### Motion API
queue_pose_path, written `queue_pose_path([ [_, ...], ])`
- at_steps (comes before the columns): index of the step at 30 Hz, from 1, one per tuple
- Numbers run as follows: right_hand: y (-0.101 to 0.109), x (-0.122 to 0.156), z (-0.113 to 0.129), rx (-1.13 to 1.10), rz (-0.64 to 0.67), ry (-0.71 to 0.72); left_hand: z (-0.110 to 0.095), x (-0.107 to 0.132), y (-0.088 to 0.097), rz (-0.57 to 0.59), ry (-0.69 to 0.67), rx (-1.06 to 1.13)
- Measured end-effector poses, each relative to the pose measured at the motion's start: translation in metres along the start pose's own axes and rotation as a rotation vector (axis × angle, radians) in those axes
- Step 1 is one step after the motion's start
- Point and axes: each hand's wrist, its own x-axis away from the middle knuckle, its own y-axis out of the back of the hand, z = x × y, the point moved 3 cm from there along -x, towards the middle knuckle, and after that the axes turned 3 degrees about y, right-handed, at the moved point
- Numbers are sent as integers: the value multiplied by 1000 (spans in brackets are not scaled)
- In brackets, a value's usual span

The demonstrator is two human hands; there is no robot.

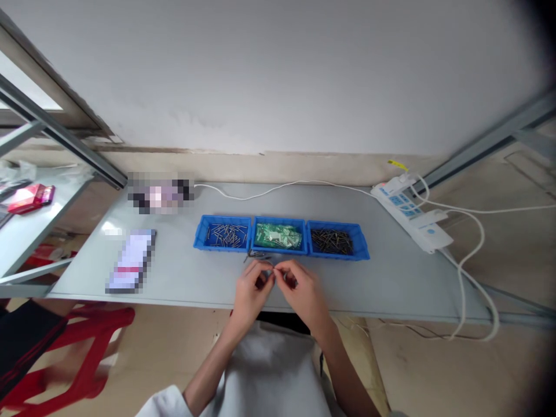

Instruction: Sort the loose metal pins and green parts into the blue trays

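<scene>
My left hand (254, 288) and my right hand (300, 288) meet over the front of the grey table. Both are closed in a pinch, fingertips together, and what they hold is too small to make out. Just beyond them stand three joined blue bins. The left bin (222, 249) has silvery pin-like pieces (228, 236) in it. Green plastic packets (278, 235) fill the middle bin (279, 251). Dark, thin metal pieces (331, 240) lie in the right bin (360, 249). A few dark pieces (257, 255) rest on the table by my left fingertips.
A white power strip (410, 217) with plugs and cables lies at the right. On the left are a blurred phone-shaped object (131, 260) and another blurred object (160, 194). A white cable (278, 186) runs along the back. Beside the table are a red stool (87, 347) and another person's sleeve (28, 341).
</scene>
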Motion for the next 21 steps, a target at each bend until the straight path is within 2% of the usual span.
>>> queue_pose_path([
  [6, -6, 1, 3, -168, -24, -46, 2, 0, 3, -4, 59, 37],
  [13, -12, 8, -3, -289, -32, -107, 10, 3, 7, -60, 157, 141],
  [21, -13, 6, -4, -318, -39, -109, 8, 1, 8, -50, 145, 180],
])
